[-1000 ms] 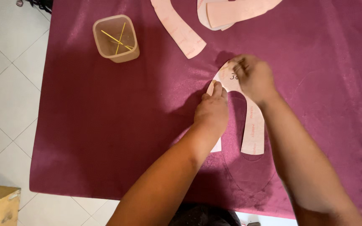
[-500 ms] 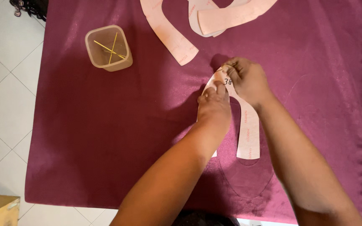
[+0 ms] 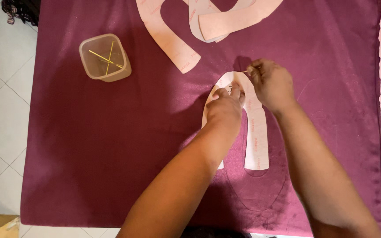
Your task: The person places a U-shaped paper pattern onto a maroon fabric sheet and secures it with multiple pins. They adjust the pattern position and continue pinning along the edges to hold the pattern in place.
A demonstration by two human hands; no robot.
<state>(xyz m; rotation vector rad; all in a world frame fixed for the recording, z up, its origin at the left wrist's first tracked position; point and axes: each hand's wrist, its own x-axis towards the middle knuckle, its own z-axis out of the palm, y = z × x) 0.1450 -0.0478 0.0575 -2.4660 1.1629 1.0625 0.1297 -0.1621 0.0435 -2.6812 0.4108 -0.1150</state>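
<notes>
**Pin at the crown of the paper arch**

Lying flat on the dark magenta velvet cloth [image 3: 89,145]: a pale pink U-shaped paper pattern piece [image 3: 255,132], long axis running from the crown, far from the body, down to the two open legs, near the body. Left leg mostly hidden under the left forearm.

Right hand [image 3: 272,83] just beside the crown, on its right side, thumb and forefinger pressed together around a thin pale pin [image 3: 246,71]. Pin pointing left toward the top edge of the arch, tip at or just above the paper; actual contact not possible to tell. Wrist bent, forearm coming from the lower right.

Left hand [image 3: 225,105] directly on the arch, inside the bend, fingertips spread slightly and pressing the paper flat against the cloth. Nearer of the two hands to the pattern piece, covering its left shoulder.

Well apart to the upper left of the arch: a translucent square plastic cup [image 3: 104,57] with yellow sticks inside. Above the arch: more curved pink paper pieces [image 3: 173,39], overlapping.
</notes>
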